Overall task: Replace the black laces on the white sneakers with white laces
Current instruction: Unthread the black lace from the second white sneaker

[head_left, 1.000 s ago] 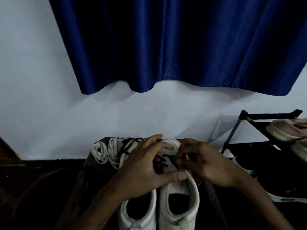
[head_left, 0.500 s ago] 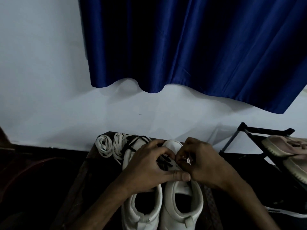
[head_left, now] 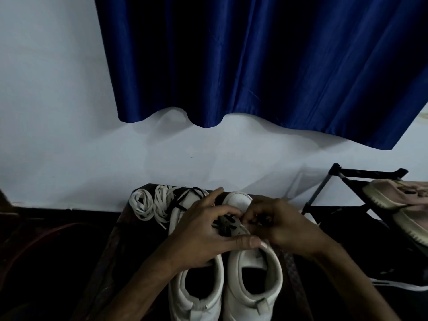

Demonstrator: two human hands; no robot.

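Sneakers (head_left: 252,260), two; left hand (head_left: 203,235) grips one, right hand (head_left: 282,228) pinches its black lace (head_left: 223,224); two white lace coils (head_left: 159,200) left of them.

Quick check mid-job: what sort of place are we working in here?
Most likely a room in a home, perhaps a bedroom or entry corner: a blue curtain hangs against a pale wall, and a black shoe rack holding beige shoes stands at the right.
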